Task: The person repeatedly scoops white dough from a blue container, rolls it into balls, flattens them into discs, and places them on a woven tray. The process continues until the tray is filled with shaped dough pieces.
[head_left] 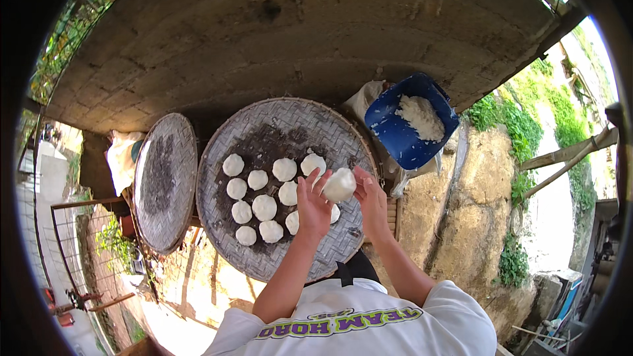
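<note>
A white dough-like ball (339,186) is between my two hands, above the right part of a large round woven tray (310,264). My left hand (314,207) is at its left side, fingers pointing up and partly spread. My right hand (370,201) cups its right side with bent fingers. The ball is slightly blurred, and its contact with the fingertips is partly hidden. Several similar white balls (264,207) sit in loose rows on the tray, some of them partly hidden behind my left hand.
Beyond the tray at the right, a blue plastic container (389,142) holds a white crumbly mass (422,118), with pale sacking around it. A second round woven tray (165,184) leans at the left. A concrete block wall (264,46) stands behind; a stone slope (484,178) is at the right.
</note>
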The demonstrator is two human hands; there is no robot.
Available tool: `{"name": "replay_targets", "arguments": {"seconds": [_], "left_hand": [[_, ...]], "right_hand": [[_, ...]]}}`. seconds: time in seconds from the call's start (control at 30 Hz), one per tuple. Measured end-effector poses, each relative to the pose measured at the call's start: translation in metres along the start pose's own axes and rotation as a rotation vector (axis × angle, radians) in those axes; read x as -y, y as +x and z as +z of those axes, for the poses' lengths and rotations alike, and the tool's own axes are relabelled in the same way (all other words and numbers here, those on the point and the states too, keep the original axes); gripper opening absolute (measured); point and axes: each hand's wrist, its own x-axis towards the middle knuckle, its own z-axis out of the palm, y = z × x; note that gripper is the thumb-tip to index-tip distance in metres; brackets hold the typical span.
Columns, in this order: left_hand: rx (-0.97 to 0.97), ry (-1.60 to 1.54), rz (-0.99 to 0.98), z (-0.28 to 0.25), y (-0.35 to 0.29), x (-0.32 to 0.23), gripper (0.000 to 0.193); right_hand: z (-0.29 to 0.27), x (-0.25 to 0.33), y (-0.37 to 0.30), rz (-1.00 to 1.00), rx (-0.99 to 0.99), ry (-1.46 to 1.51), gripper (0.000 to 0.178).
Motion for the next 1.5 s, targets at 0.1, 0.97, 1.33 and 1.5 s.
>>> {"name": "replay_targets", "arguments": {"seconds": [0.1,0.97,1.33,1.5], "left_hand": [[0.247,-0.195,-0.168,-0.012,-0.038,-0.048,0.073],[0.154,-0.175,-0.161,-0.063,-0.155,-0.172,0.061],[0.493,-0.009,0.071,-0.076,-0.178,-0.163,0.060],[0.068,0.271,0.391,-0.056,-0.182,-0.149,0.056]], "right_hand": [[0.044,0.000,-0.046,-0.703,0.158,-0.596,0.043],[0.203,-0.046,-0.206,-0.615,0.181,-0.178,0.042],[0.207,-0.037,-0.210,-0.475,0.082,-0.036,0.056],[0.210,-0.037,-0.215,-0.081,0.151,0.200,0.052]]}}
